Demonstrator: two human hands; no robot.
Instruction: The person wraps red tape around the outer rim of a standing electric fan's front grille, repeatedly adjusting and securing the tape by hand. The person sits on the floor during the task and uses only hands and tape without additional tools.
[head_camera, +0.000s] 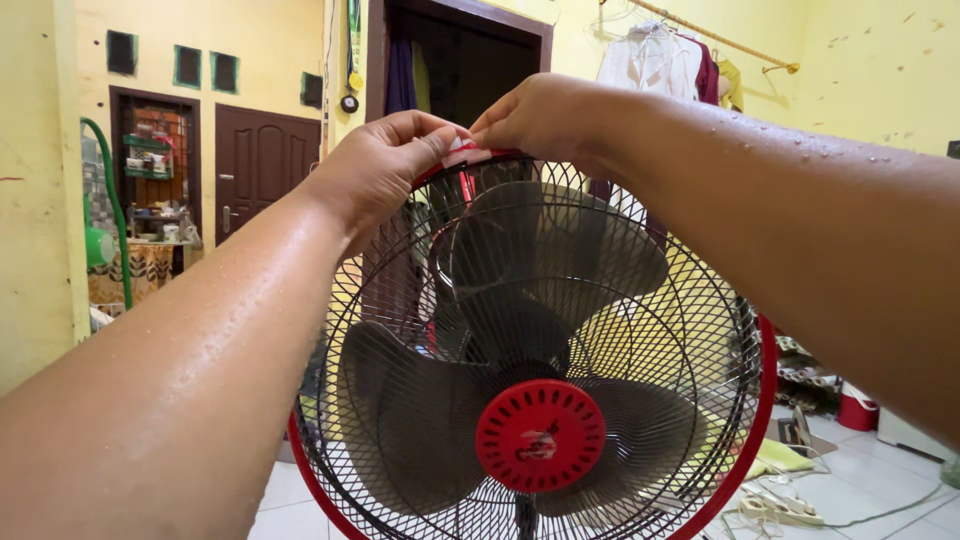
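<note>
One fan (540, 380), three blades, one red hub (540, 436). Two hands: left hand (385, 165) and right hand (545, 118) pinching top clip (468, 154).

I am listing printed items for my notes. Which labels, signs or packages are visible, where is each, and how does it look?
Badge: small dark emblem on the round red hub at the fan grille's centre.
Tag: small white-and-red piece at the grille's top rim, between both hands.
</note>
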